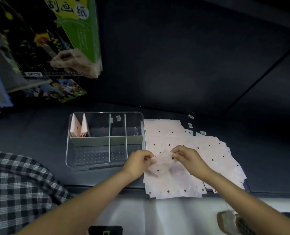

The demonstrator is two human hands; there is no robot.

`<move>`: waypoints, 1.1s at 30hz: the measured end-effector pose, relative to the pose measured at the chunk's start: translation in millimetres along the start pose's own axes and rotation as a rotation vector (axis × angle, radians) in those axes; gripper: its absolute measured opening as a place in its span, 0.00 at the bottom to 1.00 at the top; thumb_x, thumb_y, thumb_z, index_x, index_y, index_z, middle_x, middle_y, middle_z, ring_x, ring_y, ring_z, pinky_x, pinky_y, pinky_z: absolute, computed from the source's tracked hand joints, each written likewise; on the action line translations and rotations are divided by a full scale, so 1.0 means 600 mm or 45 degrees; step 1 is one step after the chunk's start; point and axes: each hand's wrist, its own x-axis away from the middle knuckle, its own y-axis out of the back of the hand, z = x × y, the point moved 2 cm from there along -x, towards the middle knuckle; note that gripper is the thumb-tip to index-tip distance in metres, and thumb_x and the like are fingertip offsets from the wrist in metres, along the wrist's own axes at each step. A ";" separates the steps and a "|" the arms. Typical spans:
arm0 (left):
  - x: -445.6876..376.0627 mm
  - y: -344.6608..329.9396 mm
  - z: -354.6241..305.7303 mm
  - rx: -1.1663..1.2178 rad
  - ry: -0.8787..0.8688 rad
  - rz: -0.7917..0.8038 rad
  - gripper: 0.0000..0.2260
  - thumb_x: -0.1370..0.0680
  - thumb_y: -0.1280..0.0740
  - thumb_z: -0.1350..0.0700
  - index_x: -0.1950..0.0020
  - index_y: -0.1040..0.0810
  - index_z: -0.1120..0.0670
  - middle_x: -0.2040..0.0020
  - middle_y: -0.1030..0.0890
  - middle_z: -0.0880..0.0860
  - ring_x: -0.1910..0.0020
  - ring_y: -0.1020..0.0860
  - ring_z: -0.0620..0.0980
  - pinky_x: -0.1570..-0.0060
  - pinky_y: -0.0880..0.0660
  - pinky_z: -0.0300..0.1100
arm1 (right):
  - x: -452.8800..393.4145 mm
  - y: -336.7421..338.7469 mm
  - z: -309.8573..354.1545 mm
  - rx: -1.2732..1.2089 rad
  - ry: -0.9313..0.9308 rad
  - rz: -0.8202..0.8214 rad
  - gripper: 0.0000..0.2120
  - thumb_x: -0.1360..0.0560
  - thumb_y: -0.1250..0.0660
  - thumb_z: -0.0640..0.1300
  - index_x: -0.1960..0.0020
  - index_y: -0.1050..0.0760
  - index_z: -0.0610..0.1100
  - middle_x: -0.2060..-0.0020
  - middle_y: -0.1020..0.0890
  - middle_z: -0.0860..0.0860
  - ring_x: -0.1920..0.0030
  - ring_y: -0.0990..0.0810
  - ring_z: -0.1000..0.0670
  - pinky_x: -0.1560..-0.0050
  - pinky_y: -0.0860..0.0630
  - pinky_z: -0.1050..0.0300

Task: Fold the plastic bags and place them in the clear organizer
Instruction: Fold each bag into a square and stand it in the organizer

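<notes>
Both hands' grips pinch 1 bag (161, 164) over the pile (188, 145), beside the organizer (105, 164) holding 2 folded bags (79, 128).

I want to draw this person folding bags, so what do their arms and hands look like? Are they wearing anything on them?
Both arms are bare from the hands all the way to the bottom of the picture: no sleeves, gloves, watch or bracelet show. The left hand and right hand show no rings that I can make out. The picture is too blurry to tell about the fingernails.
</notes>
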 end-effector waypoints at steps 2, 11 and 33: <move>0.000 0.045 -0.021 0.132 0.026 -0.058 0.05 0.24 0.32 0.60 0.59 0.19 0.57 0.63 0.19 0.51 0.61 0.23 0.48 0.57 0.26 0.43 | -0.013 0.010 0.040 -0.115 -0.015 0.052 0.07 0.23 0.35 0.40 0.56 0.22 0.50 0.65 0.17 0.58 0.62 0.21 0.63 0.61 0.29 0.74; 0.035 0.252 -0.030 0.088 0.067 -0.067 0.01 0.26 0.29 0.63 0.58 0.18 0.58 0.64 0.18 0.51 0.65 0.22 0.42 0.60 0.25 0.35 | -0.086 -0.053 0.215 -0.144 0.207 -0.041 0.09 0.25 0.32 0.40 0.64 0.22 0.47 0.71 0.20 0.58 0.69 0.23 0.62 0.68 0.30 0.71; 0.051 0.348 0.109 -1.164 0.297 -0.205 0.17 0.19 0.47 0.50 0.32 0.29 0.47 0.34 0.28 0.50 0.39 0.33 0.53 0.43 0.35 0.45 | -0.280 -0.305 0.333 0.412 0.030 -0.067 0.08 0.23 0.38 0.45 0.55 0.24 0.42 0.58 0.18 0.44 0.57 0.20 0.45 0.62 0.27 0.56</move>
